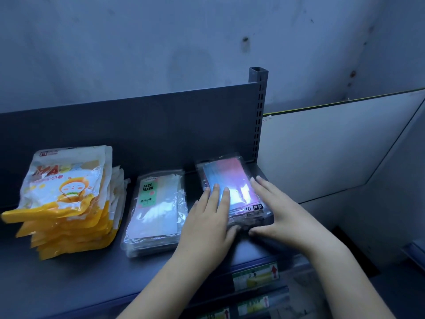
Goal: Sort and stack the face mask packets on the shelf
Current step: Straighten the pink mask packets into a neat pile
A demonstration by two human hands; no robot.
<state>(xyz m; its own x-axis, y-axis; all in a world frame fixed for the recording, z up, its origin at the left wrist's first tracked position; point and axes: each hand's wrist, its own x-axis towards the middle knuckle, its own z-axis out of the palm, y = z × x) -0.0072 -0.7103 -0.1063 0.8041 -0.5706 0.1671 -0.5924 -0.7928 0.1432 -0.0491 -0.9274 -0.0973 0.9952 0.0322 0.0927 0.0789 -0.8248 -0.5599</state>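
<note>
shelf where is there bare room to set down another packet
Widest bare patch: the shelf front, ahead of the yellow stack and the FACE MASK stack. Only a slim gap between those two. The right end is crowded: left hand and right hand rest on the pink-blue stack.

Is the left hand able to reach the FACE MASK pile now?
Probably yes: the left hand rests on the pink-blue pile, just beside the FACE MASK pile, with only bare shelf between.

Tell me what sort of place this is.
Probably a shop or its stockroom. A dark metal display shelf with a slotted upright post holds sorted stacks of packaged face masks, and label strips run along the shelf edges below.
</note>
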